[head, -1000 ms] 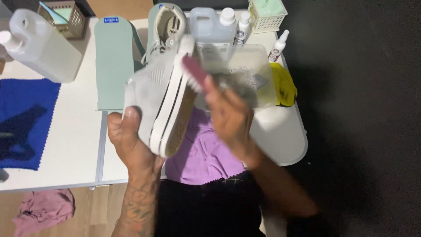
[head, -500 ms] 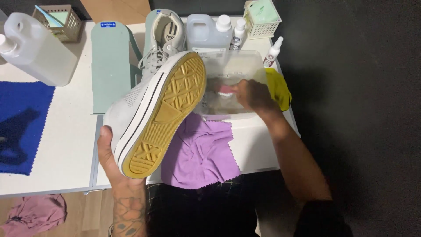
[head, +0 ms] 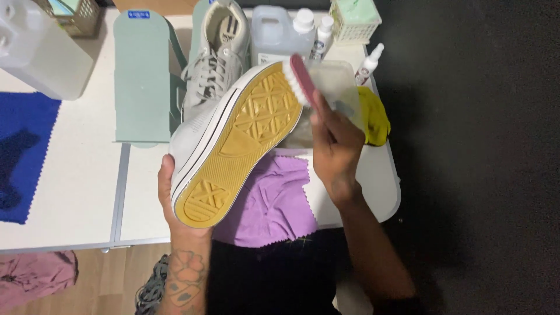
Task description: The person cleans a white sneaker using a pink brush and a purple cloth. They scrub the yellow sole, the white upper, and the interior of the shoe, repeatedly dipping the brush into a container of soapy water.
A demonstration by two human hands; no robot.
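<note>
My left hand [head: 175, 204] grips a light grey sneaker [head: 233, 140] by its heel end, the tan rubber sole turned up toward me. My right hand [head: 335, 143] holds a pink-backed brush [head: 298, 79] with white bristles, and the bristles touch the toe end of the sole. A second grey sneaker [head: 217, 55] lies laces-up on the white table [head: 76, 192] behind the held one. Beneath the shoe a purple cloth [head: 271, 204] is spread at the table's front edge.
A clear plastic tub [head: 338, 87] stands behind my right hand, a yellow cloth [head: 373, 119] to its right. Jugs, bottles and a green basket [head: 353, 17] line the back. Two green shoe-shaped boards [head: 143, 81] and a blue cloth [head: 23, 151] lie left. A pink cloth [head: 35, 277] is on the floor.
My right hand has lifted the brush out of the tub and set its bristles on the toe of the sole. The sneaker stays sole-up in my left hand.
</note>
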